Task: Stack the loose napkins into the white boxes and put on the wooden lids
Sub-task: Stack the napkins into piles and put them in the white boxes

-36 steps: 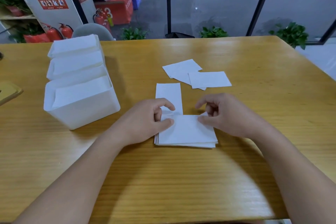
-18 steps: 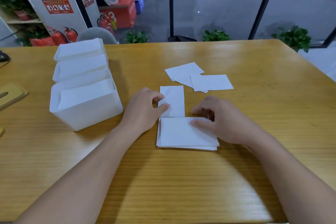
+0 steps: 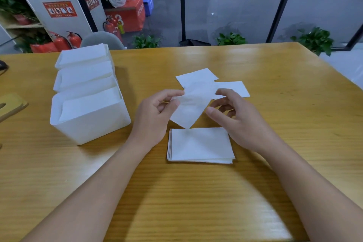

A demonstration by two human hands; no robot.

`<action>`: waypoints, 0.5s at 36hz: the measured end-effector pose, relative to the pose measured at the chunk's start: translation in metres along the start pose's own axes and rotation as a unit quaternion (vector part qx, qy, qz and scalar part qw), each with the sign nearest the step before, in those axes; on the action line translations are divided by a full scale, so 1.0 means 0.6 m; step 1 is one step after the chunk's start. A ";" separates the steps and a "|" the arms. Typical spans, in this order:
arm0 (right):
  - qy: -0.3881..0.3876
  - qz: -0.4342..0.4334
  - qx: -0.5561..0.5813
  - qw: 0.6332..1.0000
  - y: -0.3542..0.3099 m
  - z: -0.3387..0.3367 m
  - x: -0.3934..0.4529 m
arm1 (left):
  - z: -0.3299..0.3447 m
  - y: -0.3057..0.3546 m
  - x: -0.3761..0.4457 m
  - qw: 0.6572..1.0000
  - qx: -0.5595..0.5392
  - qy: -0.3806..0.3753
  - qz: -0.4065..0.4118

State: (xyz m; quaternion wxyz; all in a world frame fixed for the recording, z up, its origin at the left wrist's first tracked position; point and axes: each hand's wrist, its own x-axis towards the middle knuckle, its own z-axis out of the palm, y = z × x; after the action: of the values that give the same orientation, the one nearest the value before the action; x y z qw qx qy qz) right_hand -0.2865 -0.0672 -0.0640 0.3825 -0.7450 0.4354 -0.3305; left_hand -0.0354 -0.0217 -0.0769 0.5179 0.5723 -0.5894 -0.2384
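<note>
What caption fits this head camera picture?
Left hand lifts a napkin above the stack beside white boxes.

Left hand [image 3: 155,113] pinches one napkin [image 3: 193,104] above the stack [image 3: 200,145] on the desk [image 3: 284,124]; right hand [image 3: 237,120] beside it, fingers loose.

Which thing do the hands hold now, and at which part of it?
The left hand pinches one loose napkin at its upper left edge, lifted above the napkin stack. The right hand is open beside it, holding nothing.
</note>
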 end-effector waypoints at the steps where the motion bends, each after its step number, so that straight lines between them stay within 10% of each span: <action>1: -0.002 0.007 0.026 1.000 -0.003 -0.001 -0.001 | 0.001 0.001 -0.003 1.000 -0.011 -0.009 0.002; 18: -0.033 0.050 0.169 0.984 -0.005 -0.030 0.001 | -0.017 0.024 -0.021 0.985 -0.091 -0.129 -0.072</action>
State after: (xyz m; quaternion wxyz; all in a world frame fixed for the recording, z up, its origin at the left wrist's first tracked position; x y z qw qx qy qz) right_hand -0.2999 -0.0717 -0.0523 0.5330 -0.6577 0.3967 -0.3548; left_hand -0.0351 -0.0036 -0.0653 0.4689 0.5278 -0.5845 -0.4000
